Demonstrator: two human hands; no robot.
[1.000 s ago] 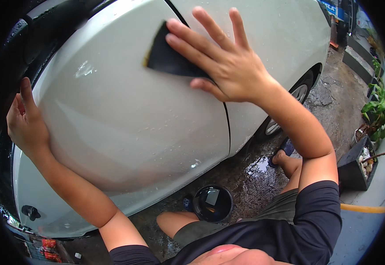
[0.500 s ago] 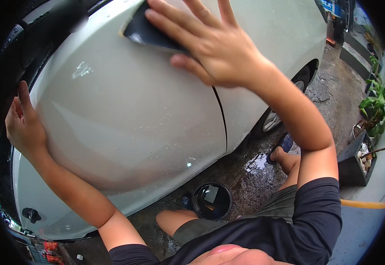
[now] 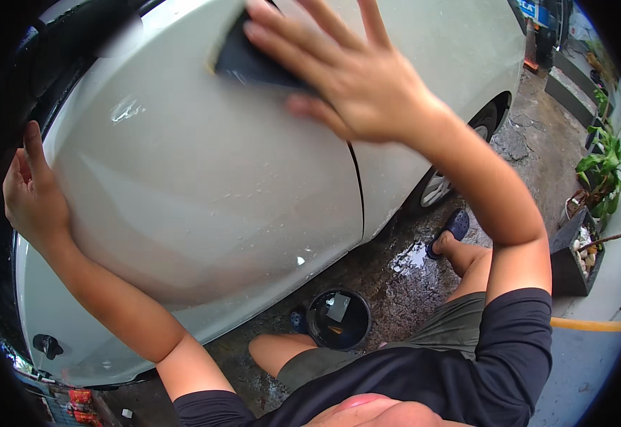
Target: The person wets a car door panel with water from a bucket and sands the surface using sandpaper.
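A silvery-white car door panel (image 3: 203,171), wet and dotted with drops, fills the middle of the view. Against its surface at the far side, my right hand (image 3: 360,82) presses a flat black pad (image 3: 260,65) with a yellowish corner. The fingers are spread over the pad and the thumb lies along its near edge; motion blurs both. Over at the left, my left hand (image 3: 38,203) is at the dark window edge of the door, thumb up and the other fingers curled, their tips partly hidden.
By my feet stands a round black bucket (image 3: 339,320) with dark water and a reflection in it. The concrete ground (image 3: 413,285) is wet. To the right are a car wheel (image 3: 438,188), a dark planter (image 3: 574,256) with white stones, and a leafy plant (image 3: 606,171).
My right hand and the black pad have slid a little to the right and nearer across the panel. My left hand keeps its place at the window edge; the view has shifted slightly.
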